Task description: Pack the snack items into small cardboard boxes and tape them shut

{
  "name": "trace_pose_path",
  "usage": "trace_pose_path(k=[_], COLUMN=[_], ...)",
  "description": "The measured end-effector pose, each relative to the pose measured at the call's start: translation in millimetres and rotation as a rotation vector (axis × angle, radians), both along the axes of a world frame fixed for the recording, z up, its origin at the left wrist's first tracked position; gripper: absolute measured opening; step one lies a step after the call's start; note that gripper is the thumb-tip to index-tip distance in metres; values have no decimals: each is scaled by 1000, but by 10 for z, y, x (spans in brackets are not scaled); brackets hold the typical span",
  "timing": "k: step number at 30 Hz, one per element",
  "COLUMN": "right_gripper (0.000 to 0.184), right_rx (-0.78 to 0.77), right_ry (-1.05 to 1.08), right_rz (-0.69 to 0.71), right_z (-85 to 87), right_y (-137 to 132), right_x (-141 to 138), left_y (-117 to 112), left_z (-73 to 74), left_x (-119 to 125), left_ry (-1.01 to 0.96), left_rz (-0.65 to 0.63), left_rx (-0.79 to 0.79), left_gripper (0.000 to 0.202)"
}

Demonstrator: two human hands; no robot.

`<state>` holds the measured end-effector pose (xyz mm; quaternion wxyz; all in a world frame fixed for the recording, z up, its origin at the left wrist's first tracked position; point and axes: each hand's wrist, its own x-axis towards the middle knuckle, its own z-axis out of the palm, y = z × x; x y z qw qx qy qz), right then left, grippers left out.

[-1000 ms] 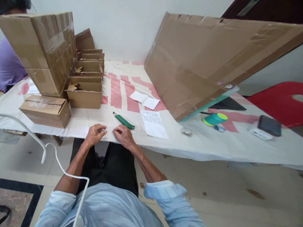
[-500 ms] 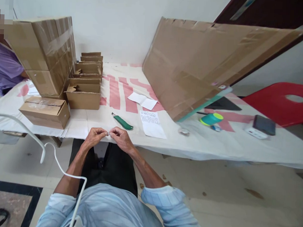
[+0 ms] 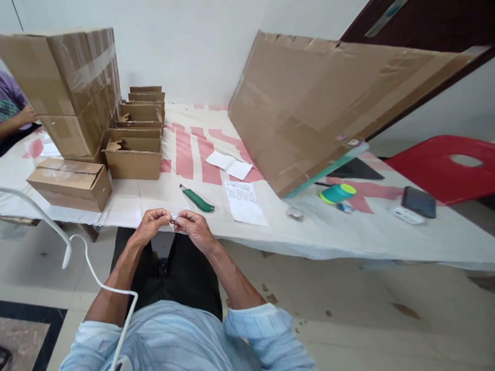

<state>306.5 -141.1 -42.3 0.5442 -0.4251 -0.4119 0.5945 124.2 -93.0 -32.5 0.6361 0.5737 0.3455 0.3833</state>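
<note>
My left hand (image 3: 152, 224) and my right hand (image 3: 194, 228) meet at the table's front edge, fingertips pinched together. Between them is a small whitish piece (image 3: 174, 217), too small to name, which both hands grip. Just beyond my right hand lies a green utility knife (image 3: 197, 199) on the cloth. A white sheet with printed or drawn shapes (image 3: 244, 203) is to the right of the knife, and a folded white paper (image 3: 229, 165) lies behind it.
At left stand stacked taped cartons (image 3: 72, 82), a closed small box (image 3: 71, 183) and several open boxes (image 3: 132, 162). A large cardboard sheet (image 3: 315, 106) leans at right. Beyond it are a teal-yellow roll (image 3: 337, 193), a phone (image 3: 419, 202) and a red chair (image 3: 447, 165). A white cable (image 3: 106, 286) hangs at lower left.
The small whitish piece shows more clearly between my fingertips, which have shifted slightly. The whole view has moved a little. At far left, a co-worker's forearm and hand have come into sight.
</note>
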Motion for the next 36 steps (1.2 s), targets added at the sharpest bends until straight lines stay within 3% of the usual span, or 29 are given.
trace_pose_path(k=[5,9,16,23,28,36], right_gripper=[35,33,38,37,39,42], right_rx=[1,36,51,110,94,128], right_ry=[77,-1,37,-63,36,22], right_rz=[18,-6,-2,-119,-161,-202], right_z=[22,46,70,69,30,-26], right_y=[-33,-53,-64,-43,-15,-16], right_x=[-41,-44,-80,-125,-161,-104], left_y=[-42,-96,-137,-111,-84,-71], left_z=[20,88,140,210,251,200], left_x=[1,7,19,26,38,131], left_ry=[-29,-62,-46,58,123,201], left_rz=[-23,-64,12,45,33,72], left_rx=[-25,-30,-27,98,169,280], left_gripper=[46,48,43,39,33,32])
